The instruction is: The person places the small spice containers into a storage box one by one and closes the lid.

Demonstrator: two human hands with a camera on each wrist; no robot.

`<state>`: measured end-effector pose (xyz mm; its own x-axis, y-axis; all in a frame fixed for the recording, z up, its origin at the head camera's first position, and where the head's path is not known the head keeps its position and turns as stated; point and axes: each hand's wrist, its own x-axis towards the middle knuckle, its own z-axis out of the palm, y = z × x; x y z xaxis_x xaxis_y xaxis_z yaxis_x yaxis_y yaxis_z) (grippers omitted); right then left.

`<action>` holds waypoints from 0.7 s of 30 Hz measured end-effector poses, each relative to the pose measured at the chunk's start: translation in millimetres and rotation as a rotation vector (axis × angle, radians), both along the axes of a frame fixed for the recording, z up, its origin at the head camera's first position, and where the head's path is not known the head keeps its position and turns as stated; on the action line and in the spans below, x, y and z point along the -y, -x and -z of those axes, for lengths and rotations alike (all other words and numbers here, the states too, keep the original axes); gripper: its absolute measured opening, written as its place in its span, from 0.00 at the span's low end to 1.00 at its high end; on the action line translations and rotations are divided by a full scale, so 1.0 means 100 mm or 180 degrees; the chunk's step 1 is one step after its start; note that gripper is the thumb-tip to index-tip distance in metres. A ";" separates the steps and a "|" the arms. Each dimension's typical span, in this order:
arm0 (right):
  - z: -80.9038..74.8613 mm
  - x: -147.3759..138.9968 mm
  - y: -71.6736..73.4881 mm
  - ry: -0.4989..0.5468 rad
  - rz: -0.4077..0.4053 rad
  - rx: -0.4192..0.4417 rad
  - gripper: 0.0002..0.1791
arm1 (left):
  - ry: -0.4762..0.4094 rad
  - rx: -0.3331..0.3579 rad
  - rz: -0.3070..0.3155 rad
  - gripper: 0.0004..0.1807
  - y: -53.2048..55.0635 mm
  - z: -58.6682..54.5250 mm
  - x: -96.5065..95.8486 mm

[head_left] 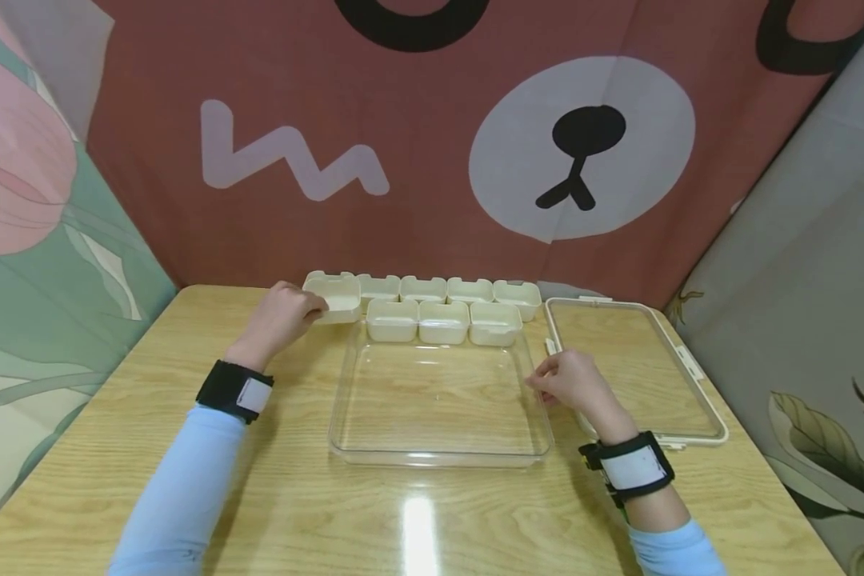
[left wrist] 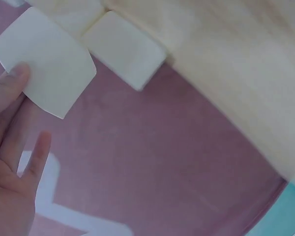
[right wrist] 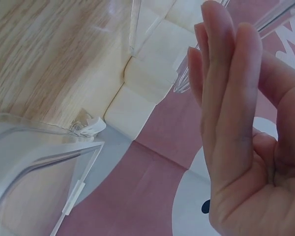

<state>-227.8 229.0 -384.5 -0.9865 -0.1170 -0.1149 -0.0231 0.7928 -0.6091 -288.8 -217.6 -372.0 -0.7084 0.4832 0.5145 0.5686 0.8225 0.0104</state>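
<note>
My left hand (head_left: 281, 316) pinches a cream rectangular cup (head_left: 340, 294) by its near left side, at the left end of the back row. In the left wrist view the thumb presses on the wall of this cup (left wrist: 49, 64), and another cream cup (left wrist: 125, 49) lies beyond it. A shallow clear plastic box (head_left: 432, 459) rests on the table between the hands. At its right wall my right hand (head_left: 572, 384) holds the rim, with the clear edge passing between thumb and long, nearly straight fingers in the right wrist view.
Several more cream cups (head_left: 443, 324) stand in two rows along the back; the front row overlaps the box's far edge. A clear lid with a cream frame and side clips (head_left: 691, 362) lies to the right. A printed cloth (head_left: 418, 224) hangs behind the wooden table (head_left: 317, 512).
</note>
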 end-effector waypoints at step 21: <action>0.01 -0.01 0.02 -0.0036 0.0012 0.0099 0.12 | 0.0226 -0.0418 0.0416 0.06 -0.46 -0.49 -0.48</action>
